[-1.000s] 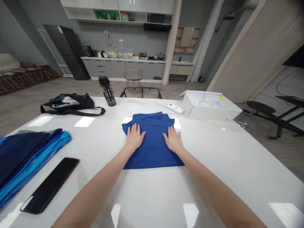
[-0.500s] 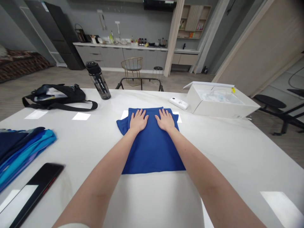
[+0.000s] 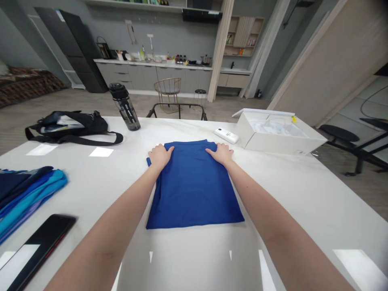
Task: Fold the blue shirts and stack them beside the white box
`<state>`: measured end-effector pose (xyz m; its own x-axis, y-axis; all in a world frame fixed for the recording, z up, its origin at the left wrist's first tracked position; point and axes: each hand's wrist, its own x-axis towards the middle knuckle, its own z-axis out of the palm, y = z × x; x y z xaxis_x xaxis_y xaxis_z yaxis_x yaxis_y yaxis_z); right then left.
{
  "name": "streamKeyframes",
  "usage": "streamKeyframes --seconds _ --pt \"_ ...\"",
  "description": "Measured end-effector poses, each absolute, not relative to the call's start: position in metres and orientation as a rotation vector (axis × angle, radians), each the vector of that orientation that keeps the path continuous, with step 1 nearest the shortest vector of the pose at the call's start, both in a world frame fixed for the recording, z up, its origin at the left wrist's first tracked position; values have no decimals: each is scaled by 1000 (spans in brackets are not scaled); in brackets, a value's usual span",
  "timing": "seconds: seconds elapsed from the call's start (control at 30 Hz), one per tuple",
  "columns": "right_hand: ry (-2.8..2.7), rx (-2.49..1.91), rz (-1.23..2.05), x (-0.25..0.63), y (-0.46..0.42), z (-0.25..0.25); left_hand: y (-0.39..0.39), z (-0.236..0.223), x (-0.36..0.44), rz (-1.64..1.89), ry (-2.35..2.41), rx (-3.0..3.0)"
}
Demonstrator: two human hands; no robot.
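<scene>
A blue T-shirt [image 3: 194, 186] lies folded into a flat panel on the white table [image 3: 194, 258], its wider edge towards me. My left hand [image 3: 160, 156] holds the shirt's far left corner, thumb on top and fingers curled over the side. At the far right corner my right hand [image 3: 222, 153] grips in the same way, its thumb pointing inward on the cloth. The fingertips of both hands are partly hidden. A small bit of blue fabric shows outside my left hand.
To the left are a stack of folded clothes [image 3: 30, 194], a phone [image 3: 45, 238], a black bag [image 3: 72, 125] and an upright bottle [image 3: 125, 107]. A white device [image 3: 226, 135] lies beside an open white box [image 3: 269, 139] at the back right. A chair [image 3: 178, 106] stands beyond the table.
Both hands have moved outward from lying flat on the shirt to holding its far corners. The sleeve parts that stuck out at the sides are now mostly tucked in or covered.
</scene>
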<state>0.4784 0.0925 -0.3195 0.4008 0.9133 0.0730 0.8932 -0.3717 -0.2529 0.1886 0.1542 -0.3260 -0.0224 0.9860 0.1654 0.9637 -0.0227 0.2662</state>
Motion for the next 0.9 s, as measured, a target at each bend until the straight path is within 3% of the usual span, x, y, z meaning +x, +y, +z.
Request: streamKeyframes --seconds 0.17,0.27,0.4,0.53,0.7,0.9 --pt "-1638 -2395 439 488 115 -310 176 -323 189 287 1974 2061" --pt "-1723 -2230 506 489 112 -306 175 -322 185 472 1703 2169" --pt "-1784 -1869 369 488 84 -296 149 -306 180 750 1526 2284" --pt "-1714 -1786 226 485 41 -270 107 -273 179 662 1763 2408" --pt "-1685 -1719 98 476 -27 -218 50 -218 175 756 1917 2508" --pt "-1601 -1624 -66 469 -133 -152 -31 -154 163 1036 1730 2558"
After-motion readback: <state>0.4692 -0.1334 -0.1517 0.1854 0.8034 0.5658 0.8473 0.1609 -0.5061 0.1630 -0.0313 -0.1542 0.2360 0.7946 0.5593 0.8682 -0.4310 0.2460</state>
